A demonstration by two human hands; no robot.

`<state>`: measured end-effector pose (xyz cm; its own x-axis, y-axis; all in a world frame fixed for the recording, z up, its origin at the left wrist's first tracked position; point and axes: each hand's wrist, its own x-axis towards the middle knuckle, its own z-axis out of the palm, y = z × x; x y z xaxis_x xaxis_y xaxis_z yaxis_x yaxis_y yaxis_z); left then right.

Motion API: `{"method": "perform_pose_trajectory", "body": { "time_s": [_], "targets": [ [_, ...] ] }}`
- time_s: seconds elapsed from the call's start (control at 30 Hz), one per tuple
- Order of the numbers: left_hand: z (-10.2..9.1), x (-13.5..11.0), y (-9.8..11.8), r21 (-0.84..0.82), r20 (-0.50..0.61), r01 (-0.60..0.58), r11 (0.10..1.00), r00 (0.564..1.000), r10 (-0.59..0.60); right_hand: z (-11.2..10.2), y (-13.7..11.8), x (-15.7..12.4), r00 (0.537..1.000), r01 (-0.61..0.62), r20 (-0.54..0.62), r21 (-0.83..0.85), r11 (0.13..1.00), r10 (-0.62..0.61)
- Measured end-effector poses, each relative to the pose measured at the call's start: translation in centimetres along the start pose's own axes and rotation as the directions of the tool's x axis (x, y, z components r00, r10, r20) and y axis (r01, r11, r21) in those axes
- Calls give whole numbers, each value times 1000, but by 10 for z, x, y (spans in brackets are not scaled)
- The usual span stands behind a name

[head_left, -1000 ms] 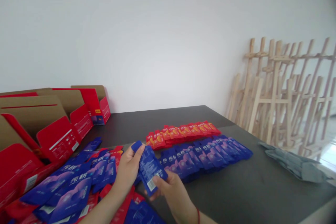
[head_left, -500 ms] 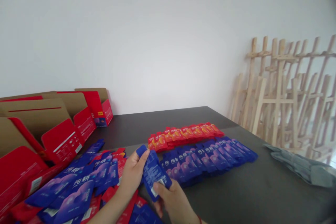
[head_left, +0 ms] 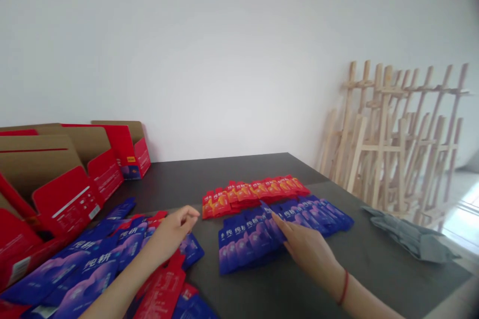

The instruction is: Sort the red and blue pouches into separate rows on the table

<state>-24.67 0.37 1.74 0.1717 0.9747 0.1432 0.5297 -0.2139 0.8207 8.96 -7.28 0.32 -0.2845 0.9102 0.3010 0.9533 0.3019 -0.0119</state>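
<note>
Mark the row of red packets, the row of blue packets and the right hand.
Row of red packets (head_left: 257, 191), head view: packet front near the row's middle.
Row of blue packets (head_left: 258, 240), head view: packet front left of the row's middle.
Right hand (head_left: 311, 249), head view: back of the hand.

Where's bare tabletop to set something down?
Bare tabletop lies between the right hand, the blue pouch row and the grey bag; more lies behind the red pouch row, before the wall. Left is crowded: loose pouches, open boxes.

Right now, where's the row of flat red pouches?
In the head view, the red row lies mostly right of centre, beyond the blue pouch row.
</note>
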Motion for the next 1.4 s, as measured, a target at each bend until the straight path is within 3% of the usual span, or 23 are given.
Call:
{"method": "perform_pose_trajectory", "body": {
  "time_s": [0.1,0.23,0.37,0.6,0.73,0.83,0.93,1.03,1.13,1.23,1.4],
  "targets": [
    [1,-2,-8,405,16,-41,914,999,37,9,13,7,996,72,68,-205,976,-59],
    [2,-9,-17,738,50,-53,673,998,24,8,12,13,981,141,162,-213,967,-107],
    [0,-12,-21,805,89,-44,592,995,-46,1,11,13,981,168,127,-145,975,-150],
    [-2,-13,-24,819,115,-42,572,989,-93,17,26,7,965,250,-21,-237,939,-262],
    [-1,-16,-20,808,116,-42,587,989,-89,15,23,-1,958,260,-63,-210,942,-278],
    [-2,-17,-17,778,140,-50,626,986,-95,7,-3,-4,952,291,-70,-109,951,-299],
    [-3,-14,-17,760,174,-61,647,978,-112,6,-55,1,929,370,-24,88,925,-369],
    [-4,-9,-20,772,141,-31,635,982,-123,18,-117,23,883,456,-14,261,851,-469],
    [-4,-5,-25,785,113,-16,619,986,-119,38,-167,56,883,458,-53,309,833,-466],
    [-6,-5,-28,802,92,-4,597,989,-117,56,-189,83,892,428,-6,329,842,-452],
    [-7,-7,-25,810,98,-31,585,992,-83,66,-189,96,883,433,31,329,839,-468]
  ]
}}
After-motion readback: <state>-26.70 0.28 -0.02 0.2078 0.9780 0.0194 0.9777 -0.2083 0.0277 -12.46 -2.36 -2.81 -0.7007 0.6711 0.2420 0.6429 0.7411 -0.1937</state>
